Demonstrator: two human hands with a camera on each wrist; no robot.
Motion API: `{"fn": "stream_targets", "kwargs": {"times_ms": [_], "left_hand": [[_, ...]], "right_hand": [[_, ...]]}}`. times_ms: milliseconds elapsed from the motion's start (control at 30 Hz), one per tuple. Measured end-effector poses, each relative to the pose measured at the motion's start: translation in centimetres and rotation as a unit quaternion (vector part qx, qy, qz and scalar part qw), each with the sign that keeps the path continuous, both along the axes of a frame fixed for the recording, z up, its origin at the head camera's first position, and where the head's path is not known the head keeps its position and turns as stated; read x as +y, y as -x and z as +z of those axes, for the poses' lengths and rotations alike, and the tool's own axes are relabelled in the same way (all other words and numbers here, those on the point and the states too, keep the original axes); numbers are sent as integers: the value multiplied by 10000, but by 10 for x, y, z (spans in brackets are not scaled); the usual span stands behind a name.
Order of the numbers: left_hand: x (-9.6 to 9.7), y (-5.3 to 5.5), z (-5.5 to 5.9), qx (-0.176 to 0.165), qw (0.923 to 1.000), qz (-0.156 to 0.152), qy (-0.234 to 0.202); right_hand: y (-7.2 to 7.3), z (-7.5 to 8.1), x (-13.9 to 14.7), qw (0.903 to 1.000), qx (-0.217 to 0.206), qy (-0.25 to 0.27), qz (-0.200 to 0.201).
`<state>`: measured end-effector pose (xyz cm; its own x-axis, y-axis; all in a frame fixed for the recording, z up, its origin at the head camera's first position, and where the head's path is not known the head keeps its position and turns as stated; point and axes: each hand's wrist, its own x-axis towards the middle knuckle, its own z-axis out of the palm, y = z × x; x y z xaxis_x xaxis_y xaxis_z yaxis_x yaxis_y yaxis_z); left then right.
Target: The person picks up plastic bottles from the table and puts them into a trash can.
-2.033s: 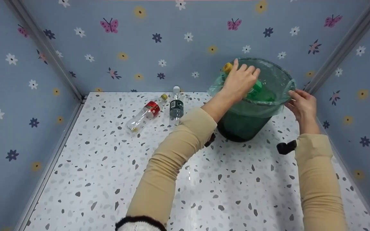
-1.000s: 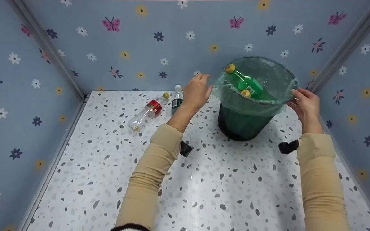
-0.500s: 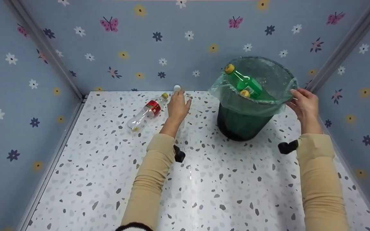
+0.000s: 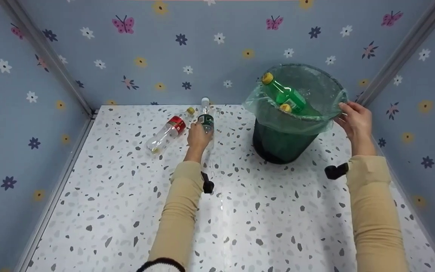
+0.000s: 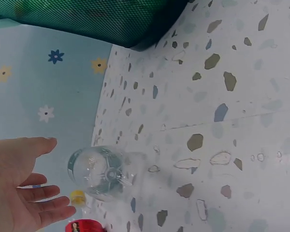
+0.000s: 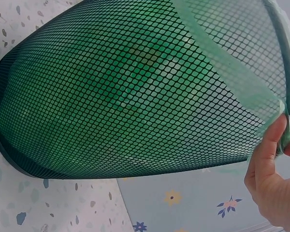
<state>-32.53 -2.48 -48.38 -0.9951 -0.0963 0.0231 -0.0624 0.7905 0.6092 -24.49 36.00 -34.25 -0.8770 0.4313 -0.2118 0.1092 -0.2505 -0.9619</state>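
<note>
My left hand (image 4: 198,136) reaches to the lower part of a clear plastic bottle (image 4: 205,109) with a white cap and a dark green label. In the left wrist view the thumb and fingers are spread apart beside the base of that bottle (image 5: 97,171). A second clear bottle (image 4: 167,133), with a red label and a yellow cap, lies just left of it. At the right, my right hand (image 4: 357,117) pinches the bag-covered rim of a mesh trash can (image 4: 285,141). A green bottle (image 4: 291,99) with a yellow cap leans inside, and another yellow cap (image 4: 285,108) shows below it.
A thin green bag (image 4: 257,102) lines the trash can and folds over its rim. Behind stands a blue wall (image 4: 202,53) with flowers and butterflies; side walls flank the speckled white surface (image 4: 255,226).
My left hand has gone from the trash can, past its bag edge, leftward to the white-capped bottle, then down toward its base. My right hand stays on the rim.
</note>
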Motion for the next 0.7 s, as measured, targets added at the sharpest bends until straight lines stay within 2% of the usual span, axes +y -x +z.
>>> {"fn": "stream_targets", "kwargs": {"times_ms": [133,367,700], "left_hand": [[-3,-1,-13,-433,9986,227,-190],[1,0,-24,-834,9905,532,-959],[6,6,-39,-1078,9809,850,-1377]], "right_hand": [[-1,1,0,10000,28,51,32],[-1,2,0,10000,48,14,-5],[1,0,-1,10000,17,15,-34]]}}
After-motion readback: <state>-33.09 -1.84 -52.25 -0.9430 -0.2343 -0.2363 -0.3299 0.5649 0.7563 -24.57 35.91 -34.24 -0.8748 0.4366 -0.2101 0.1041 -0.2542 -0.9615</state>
